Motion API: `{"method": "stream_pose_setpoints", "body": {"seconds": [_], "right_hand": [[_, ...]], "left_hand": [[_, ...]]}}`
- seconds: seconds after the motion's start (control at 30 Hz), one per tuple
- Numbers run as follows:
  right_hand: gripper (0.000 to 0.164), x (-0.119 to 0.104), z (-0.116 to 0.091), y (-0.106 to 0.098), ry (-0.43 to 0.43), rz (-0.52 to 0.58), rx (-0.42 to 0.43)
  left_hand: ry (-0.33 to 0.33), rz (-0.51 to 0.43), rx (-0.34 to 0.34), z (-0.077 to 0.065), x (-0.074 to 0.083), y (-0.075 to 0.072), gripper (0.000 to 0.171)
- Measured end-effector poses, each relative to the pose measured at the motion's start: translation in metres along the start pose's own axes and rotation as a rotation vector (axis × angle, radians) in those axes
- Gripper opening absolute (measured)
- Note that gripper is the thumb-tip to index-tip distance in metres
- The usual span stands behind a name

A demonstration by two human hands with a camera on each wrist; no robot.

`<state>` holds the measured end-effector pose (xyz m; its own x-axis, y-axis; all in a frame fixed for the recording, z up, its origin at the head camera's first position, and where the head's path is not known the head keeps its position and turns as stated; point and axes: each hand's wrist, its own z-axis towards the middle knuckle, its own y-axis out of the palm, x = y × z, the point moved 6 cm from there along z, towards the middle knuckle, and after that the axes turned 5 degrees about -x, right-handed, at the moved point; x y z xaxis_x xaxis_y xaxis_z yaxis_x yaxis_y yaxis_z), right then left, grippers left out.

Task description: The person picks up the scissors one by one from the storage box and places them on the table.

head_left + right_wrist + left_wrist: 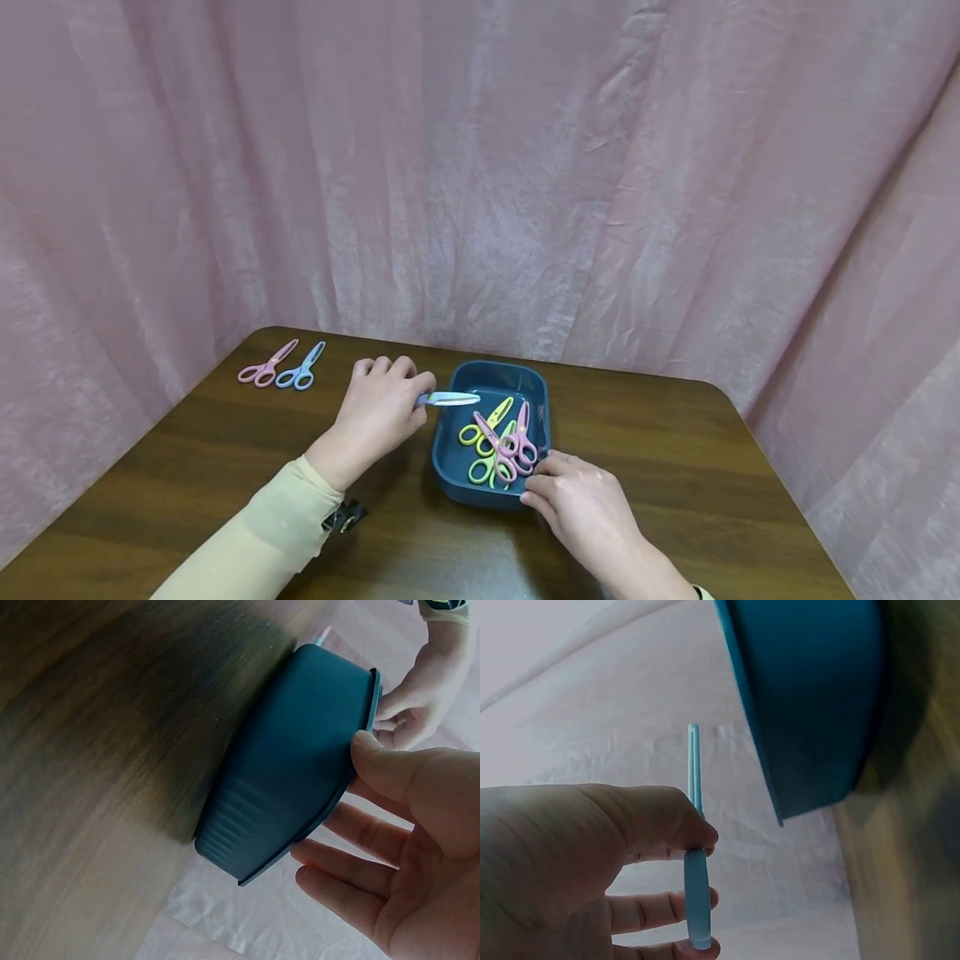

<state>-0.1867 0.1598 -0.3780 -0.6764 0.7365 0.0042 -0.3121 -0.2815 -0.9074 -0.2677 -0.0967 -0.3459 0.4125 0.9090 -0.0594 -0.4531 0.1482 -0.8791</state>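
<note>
My left hand [382, 408] pinches a light blue pair of scissors [448, 399] between thumb and fingers; its blade reaches over the left rim of a dark blue plastic box [448, 467]. In the left wrist view the same scissors stand edge-on, with one handle visible below the thumb. My right hand [585, 504] grips the box's near right corner, thumb and fingers at the rim, as the right wrist view also shows. Inside the box lie yellow scissors [495, 414], green scissors [482, 470] and two pink pairs [523, 433], overlapping each other.
Pink scissors [266, 365] and another blue pair [303, 367] lie side by side at the table's far left corner. The brown wooden table [660, 433] ends at a pink curtain [525, 208] behind and to both sides.
</note>
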Motion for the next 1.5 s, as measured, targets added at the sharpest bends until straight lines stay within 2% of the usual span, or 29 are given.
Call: {"method": "stream_pose_setpoints", "body": {"seconds": [0.5,0.7,0.93,1.1,1.33,1.5], "right_hand": [[0.009,0.0,0.0,-0.001,0.013,-0.002,-0.008],[0.01,0.002,-0.001,-0.002,0.016,-0.015,-0.001],[0.012,0.001,0.0,-0.001,-0.013,-0.012,0.033],[0.01,0.001,0.0,-0.001,0.007,-0.02,0.011],[0.009,0.001,0.001,0.0,0.008,-0.019,-0.007],[0.008,0.001,0.0,0.0,0.009,-0.011,-0.006]], "left_hand": [[-0.069,-0.006,-0.029,-0.008,-0.028,0.011,0.017],[-0.095,-0.005,-0.056,-0.008,-0.034,0.019,0.016],[-0.126,-0.005,-0.125,-0.009,-0.041,0.032,0.014],[-0.131,-0.009,-0.159,-0.009,-0.044,0.038,0.012],[-0.152,-0.002,-0.276,-0.012,-0.048,0.05,0.013],[-0.162,-0.001,-0.325,-0.014,-0.05,0.058,0.015]]}}
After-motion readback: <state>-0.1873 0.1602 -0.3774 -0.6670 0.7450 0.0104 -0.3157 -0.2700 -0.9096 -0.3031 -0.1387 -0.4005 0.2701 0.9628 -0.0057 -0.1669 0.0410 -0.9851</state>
